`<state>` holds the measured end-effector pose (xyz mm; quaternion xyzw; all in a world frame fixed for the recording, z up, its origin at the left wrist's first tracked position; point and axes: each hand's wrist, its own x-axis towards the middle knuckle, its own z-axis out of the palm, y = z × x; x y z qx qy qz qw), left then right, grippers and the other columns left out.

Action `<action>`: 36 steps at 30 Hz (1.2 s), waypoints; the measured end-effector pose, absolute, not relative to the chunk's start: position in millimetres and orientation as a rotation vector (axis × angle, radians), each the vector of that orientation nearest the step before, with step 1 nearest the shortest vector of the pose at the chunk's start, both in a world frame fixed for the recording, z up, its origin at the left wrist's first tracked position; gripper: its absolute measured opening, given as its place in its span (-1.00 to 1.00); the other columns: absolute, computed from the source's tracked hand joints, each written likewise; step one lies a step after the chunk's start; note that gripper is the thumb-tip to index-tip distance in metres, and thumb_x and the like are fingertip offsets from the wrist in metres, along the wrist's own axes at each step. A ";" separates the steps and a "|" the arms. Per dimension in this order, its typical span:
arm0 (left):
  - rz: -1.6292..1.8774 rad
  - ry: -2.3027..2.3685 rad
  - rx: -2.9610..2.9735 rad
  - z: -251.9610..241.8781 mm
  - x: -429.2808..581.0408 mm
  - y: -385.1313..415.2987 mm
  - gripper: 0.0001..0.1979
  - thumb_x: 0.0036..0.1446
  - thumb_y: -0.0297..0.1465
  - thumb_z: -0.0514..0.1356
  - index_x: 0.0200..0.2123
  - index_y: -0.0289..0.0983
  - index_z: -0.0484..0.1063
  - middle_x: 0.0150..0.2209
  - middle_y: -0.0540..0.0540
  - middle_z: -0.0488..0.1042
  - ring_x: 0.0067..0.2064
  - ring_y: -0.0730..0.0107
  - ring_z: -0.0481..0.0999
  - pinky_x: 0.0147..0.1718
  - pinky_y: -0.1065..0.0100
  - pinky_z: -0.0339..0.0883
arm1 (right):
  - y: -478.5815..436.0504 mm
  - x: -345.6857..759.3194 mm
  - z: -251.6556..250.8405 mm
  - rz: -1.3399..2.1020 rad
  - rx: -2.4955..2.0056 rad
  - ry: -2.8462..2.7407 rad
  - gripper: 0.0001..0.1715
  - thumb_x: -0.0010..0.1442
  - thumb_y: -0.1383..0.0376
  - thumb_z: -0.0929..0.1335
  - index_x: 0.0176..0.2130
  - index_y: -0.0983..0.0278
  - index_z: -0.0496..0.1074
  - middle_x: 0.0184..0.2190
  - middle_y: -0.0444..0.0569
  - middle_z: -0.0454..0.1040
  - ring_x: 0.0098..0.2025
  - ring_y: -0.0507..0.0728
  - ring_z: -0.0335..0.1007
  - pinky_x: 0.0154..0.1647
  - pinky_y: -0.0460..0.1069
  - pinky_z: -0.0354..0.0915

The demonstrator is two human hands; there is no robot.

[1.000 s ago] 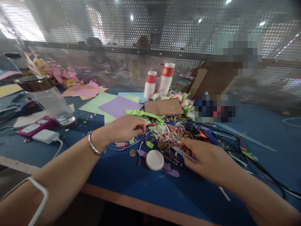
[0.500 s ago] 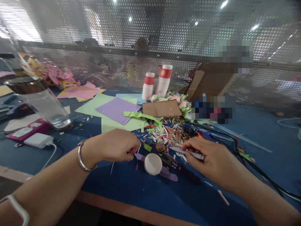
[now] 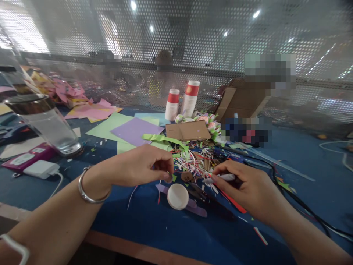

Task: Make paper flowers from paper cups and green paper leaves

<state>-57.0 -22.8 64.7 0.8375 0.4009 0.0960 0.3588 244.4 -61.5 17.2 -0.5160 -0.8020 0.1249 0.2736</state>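
My right hand (image 3: pixel 244 186) grips a pale, slim pen-shaped thing (image 3: pixel 222 178) between thumb and fingers, its narrow end pointing left over the paper scraps. Thumb and forefinger of my left hand (image 3: pixel 150 165) are pinched together just above a small white paper cup piece (image 3: pixel 178 196); whatever they hold is too small to make out. This round piece lies open side up on purple paper strips (image 3: pixel 197 209). Dark scissors (image 3: pixel 213 202) rest beside it, partly in shadow. Behind it lies a small brown cardboard disc (image 3: pixel 187 176).
Shredded paper (image 3: pixel 190 162) covers the middle of the blue table. Beyond are a cardboard piece (image 3: pixel 190 130), stacked paper cups (image 3: pixel 172 105) and a purple sheet (image 3: pixel 136 130). A glass bottle (image 3: pixel 52 125) and white charger (image 3: pixel 41 169) stand left; black cables (image 3: pixel 296 197) run right.
My left hand has moved right and its pinched fingertips now hang nearer the cup piece. My right hand still holds the pen-shaped thing, now turned slightly. A red strip shows beneath it.
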 end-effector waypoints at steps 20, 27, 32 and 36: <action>0.071 0.861 2.418 40.9 -21.3 -39.4 -0.84 0.17 -0.56 0.28 -0.26 -0.24 0.65 -0.24 -0.04 0.66 -0.15 0.32 0.60 -0.13 0.35 0.35 | -65.2 240.6 17.0 0.234 -1.316 -2.078 -0.68 0.40 0.13 0.34 -0.36 0.19 0.50 -0.53 -0.17 0.46 -0.51 0.03 0.31 -0.48 -0.07 0.19; 0.091 0.878 2.453 40.7 -23.7 -36.8 -0.88 0.19 -0.55 0.29 -0.24 -0.25 0.61 -0.21 -0.04 0.59 -0.18 0.35 0.57 -0.19 0.37 0.34 | -64.5 240.5 15.6 0.193 -1.286 -2.075 -0.70 0.40 0.16 0.35 -0.36 0.20 0.50 -0.52 -0.20 0.44 -0.51 0.01 0.31 -0.46 -0.08 0.18; 0.182 0.914 2.490 41.6 -31.3 -32.2 -0.87 0.25 -0.51 0.26 -0.18 -0.23 0.60 -0.16 -0.05 0.57 -0.14 0.34 0.56 -0.16 0.35 0.33 | -63.2 241.4 15.4 0.162 -1.269 -2.079 -0.72 0.40 0.17 0.36 -0.36 0.19 0.50 -0.54 -0.21 0.44 -0.52 0.00 0.28 -0.48 -0.09 0.17; 0.174 0.951 2.468 42.0 -33.3 -31.6 -0.83 0.22 -0.45 0.30 -0.10 -0.22 0.54 -0.09 -0.05 0.56 -0.10 0.29 0.54 -0.18 0.33 0.31 | -63.2 240.3 14.3 0.166 -1.287 -2.058 -0.71 0.39 0.16 0.36 -0.36 0.19 0.50 -0.56 -0.21 0.41 -0.54 0.00 0.25 -0.51 -0.09 0.16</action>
